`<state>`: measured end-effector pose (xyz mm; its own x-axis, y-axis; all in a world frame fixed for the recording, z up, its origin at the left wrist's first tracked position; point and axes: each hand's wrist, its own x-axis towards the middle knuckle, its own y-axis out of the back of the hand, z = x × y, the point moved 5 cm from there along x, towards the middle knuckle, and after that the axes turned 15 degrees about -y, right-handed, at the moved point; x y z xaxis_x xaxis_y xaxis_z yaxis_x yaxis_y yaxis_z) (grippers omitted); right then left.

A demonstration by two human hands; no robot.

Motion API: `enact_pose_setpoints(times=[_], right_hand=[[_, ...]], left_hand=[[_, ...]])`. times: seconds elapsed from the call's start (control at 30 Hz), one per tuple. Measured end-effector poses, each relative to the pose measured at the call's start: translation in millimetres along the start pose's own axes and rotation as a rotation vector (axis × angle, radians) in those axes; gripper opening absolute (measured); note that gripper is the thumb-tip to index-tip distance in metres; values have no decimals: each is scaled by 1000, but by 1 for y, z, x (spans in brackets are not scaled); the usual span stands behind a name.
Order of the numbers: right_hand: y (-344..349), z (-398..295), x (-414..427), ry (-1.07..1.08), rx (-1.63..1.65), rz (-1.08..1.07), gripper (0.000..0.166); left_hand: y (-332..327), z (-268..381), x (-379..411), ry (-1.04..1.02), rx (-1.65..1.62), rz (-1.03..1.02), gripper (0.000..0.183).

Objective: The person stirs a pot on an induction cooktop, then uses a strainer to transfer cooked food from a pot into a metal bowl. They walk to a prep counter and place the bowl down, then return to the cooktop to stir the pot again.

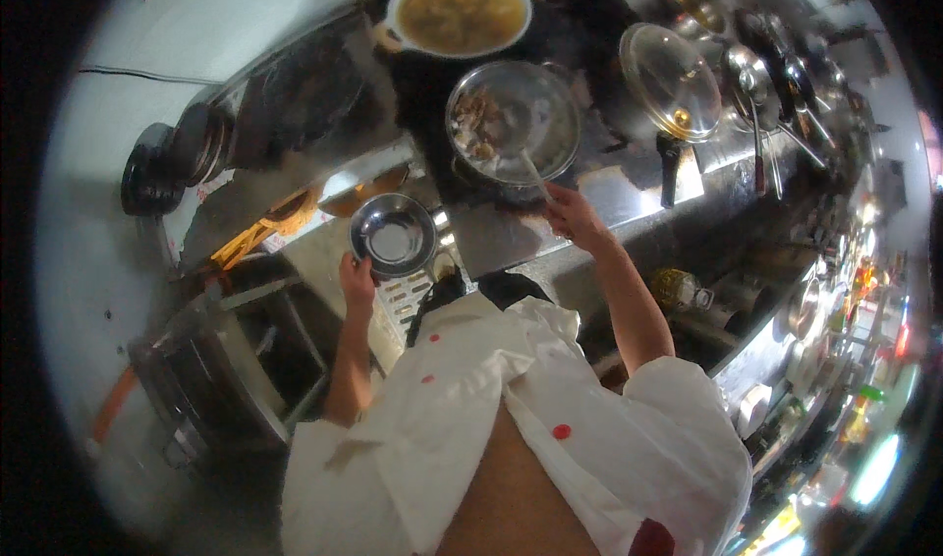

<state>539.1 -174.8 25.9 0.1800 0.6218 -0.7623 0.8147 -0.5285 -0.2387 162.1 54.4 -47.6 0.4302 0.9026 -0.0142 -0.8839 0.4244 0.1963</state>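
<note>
My left hand (358,280) grips the near rim of a round steel bowl (394,235), whose inside holds nothing that I can make out. In my right hand (575,215) is the handle of a utensil (534,171), its far end down in a wide metal pot (567,151) on the stove. Pieces of cooked food (477,123) lie along the left side of that pot. Just behind stands a white oval casserole (392,18) with two side handles, filled with a yellowish soup (460,11).
A glass lid (670,81) leans at the right of the stove, near several pans and ladles (751,88). Dark pots (155,169) stand at the left wall. Below the counter, a bottle of yellow oil (674,289) lies at the right.
</note>
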Motion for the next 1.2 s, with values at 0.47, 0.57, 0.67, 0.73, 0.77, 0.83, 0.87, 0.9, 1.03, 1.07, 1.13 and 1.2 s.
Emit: enact_pose_setpoints(times=[0.47, 0.57, 0.67, 0.73, 0.77, 0.83, 0.87, 0.9, 1.03, 1.07, 1.13, 1.2], right_hand=[[-14, -21, 18, 46, -133, 193, 28], [-18, -19, 20, 67, -87, 181, 27], [-14, -25, 13, 27, -40, 142, 25], [-12, -20, 16, 0, 102, 105, 25], [-16, -13, 27, -10, 221, 83, 25], [-19, -14, 27, 13, 251, 86, 27], [-17, -17, 22, 43, 162, 112, 27], [-16, -23, 18, 76, 69, 136, 28], [6, -11, 29, 193, 23, -38, 32], [7, -7, 24, 115, 107, -13, 34], [1, -9, 11, 21, 211, -4, 37], [6, -6, 2, -12, 253, -29, 39]], left_hand=[[4, 11, 4, 177, -156, -8, 19], [5, 10, 3, 162, -122, -35, 19], [4, 11, 3, 127, -113, -60, 19], [4, 12, 0, 139, -122, -56, 18], [4, 11, -1, 154, -121, -49, 17], [3, 18, -2, 181, -135, -36, 15], [1, 22, -3, 194, -151, -31, 14], [-1, 26, -3, 203, -168, -21, 13], [0, 29, 0, 134, -109, -81, 10], [1, 29, -1, 150, -102, -67, 10], [3, 34, 0, 150, -108, -69, 10], [3, 41, 1, 122, -134, -104, 11]])
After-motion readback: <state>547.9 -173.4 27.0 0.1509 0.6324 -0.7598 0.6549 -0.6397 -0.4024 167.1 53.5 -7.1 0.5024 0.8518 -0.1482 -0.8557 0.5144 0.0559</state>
